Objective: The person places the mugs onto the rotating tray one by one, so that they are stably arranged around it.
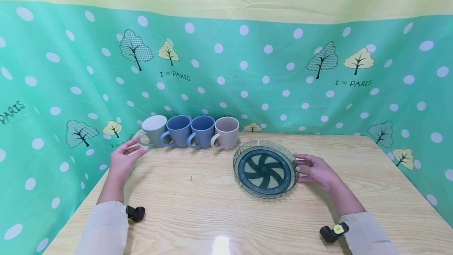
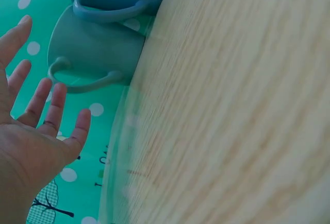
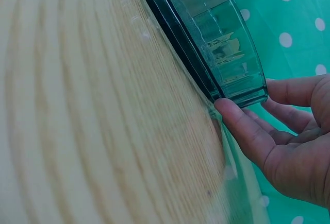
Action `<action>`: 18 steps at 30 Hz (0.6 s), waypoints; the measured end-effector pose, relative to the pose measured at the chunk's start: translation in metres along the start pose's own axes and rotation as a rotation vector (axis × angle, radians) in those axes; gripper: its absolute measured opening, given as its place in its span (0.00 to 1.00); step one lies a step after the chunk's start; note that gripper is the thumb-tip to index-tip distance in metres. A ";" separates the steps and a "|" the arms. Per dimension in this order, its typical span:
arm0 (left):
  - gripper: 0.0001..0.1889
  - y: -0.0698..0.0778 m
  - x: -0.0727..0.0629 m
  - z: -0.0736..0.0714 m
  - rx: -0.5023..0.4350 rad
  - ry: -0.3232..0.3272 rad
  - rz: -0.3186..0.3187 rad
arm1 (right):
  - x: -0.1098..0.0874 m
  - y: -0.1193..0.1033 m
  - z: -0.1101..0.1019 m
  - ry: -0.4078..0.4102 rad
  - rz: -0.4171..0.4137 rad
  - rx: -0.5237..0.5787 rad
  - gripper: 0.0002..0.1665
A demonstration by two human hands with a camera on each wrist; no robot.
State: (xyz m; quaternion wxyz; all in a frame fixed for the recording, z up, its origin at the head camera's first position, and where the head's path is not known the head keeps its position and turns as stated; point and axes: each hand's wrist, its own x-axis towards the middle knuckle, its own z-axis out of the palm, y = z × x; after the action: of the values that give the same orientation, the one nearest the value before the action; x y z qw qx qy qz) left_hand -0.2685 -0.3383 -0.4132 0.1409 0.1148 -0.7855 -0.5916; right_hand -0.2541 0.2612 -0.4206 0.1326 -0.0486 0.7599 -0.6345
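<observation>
A round see-through green tray [image 1: 263, 192] with a dark pinwheel pattern in its floor is on the table, right of centre. My right hand [image 1: 316, 170] holds its right edge, thumb [image 3: 237, 123] low on the wall and index finger at the rim. A row of mugs stands to the left: a pale grey-green mug [image 1: 155, 131], a blue mug [image 1: 179, 133], another blue mug [image 1: 203, 133] and a beige mug [image 1: 227, 135]. Beside the grey-green mug's handle, my left hand [image 1: 124, 156] is empty, its fingers spread in the left wrist view.
A green dotted cloth [image 1: 244, 62] with printed trees hangs behind the wooden table [image 1: 198, 211] and along its sides. The mugs stand near the back edge, handles turned front-left. A small dark mark [image 1: 191, 178] shows on the tabletop below the mugs.
</observation>
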 end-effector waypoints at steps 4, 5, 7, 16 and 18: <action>0.38 -0.002 0.006 0.000 -0.006 0.016 -0.009 | 0.001 0.000 0.000 -0.005 -0.004 0.004 0.36; 0.37 -0.002 0.007 0.001 -0.008 0.022 -0.009 | 0.001 0.001 0.000 -0.009 -0.007 0.004 0.36; 0.37 -0.002 0.009 0.000 -0.012 0.035 -0.012 | 0.002 0.001 -0.001 -0.016 -0.012 0.009 0.37; 0.39 -0.001 0.017 0.000 -0.011 0.045 -0.090 | 0.002 0.004 -0.002 -0.015 -0.012 0.012 0.36; 0.39 -0.002 0.020 0.001 -0.013 0.048 -0.106 | 0.002 0.004 -0.002 -0.017 -0.014 0.014 0.36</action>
State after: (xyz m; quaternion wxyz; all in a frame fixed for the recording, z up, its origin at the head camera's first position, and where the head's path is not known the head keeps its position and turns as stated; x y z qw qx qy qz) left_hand -0.2873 -0.3450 -0.4135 0.1289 0.1696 -0.7709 -0.6002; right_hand -0.2560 0.2630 -0.4243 0.1350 -0.0584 0.7538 -0.6405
